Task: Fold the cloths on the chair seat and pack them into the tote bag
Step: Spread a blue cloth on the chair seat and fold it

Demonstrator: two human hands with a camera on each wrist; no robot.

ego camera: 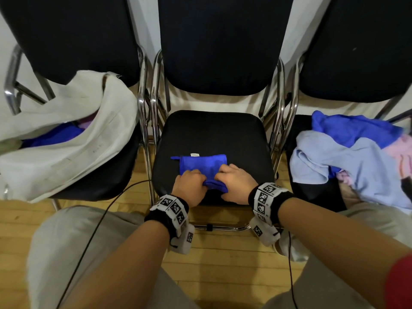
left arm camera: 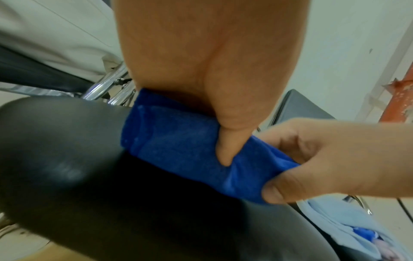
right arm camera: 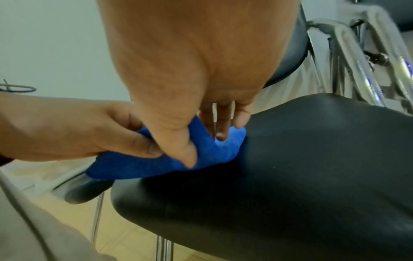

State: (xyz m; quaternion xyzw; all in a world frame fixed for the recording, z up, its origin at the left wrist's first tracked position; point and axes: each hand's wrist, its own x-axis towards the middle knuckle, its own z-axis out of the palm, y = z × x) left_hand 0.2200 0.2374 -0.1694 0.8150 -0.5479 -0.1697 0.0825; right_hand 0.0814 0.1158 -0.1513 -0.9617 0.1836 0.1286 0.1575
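A royal blue cloth (ego camera: 204, 165), folded into a small rectangle with a white tag at its far edge, lies on the middle chair's black seat (ego camera: 211, 130). Both hands hold its near edge. My left hand (ego camera: 196, 181) pinches the bunched edge from the left, its thumb (left arm camera: 224, 150) pressed onto the cloth (left arm camera: 174, 141). From the right, my right hand (ego camera: 225, 175) grips the same edge, thumb below and fingers (right arm camera: 221, 127) on top of the cloth (right arm camera: 138, 167). The open cream tote bag (ego camera: 73, 157) sits on the left chair with a blue cloth (ego camera: 53, 136) inside.
On the right chair lies a loose pile: a blue cloth (ego camera: 347, 128), a light blue cloth (ego camera: 334, 161) and a pink one (ego camera: 403, 157). Chrome chair frames (ego camera: 147, 108) stand between the seats. A black cable (ego camera: 100, 217) crosses the wooden floor by my knees.
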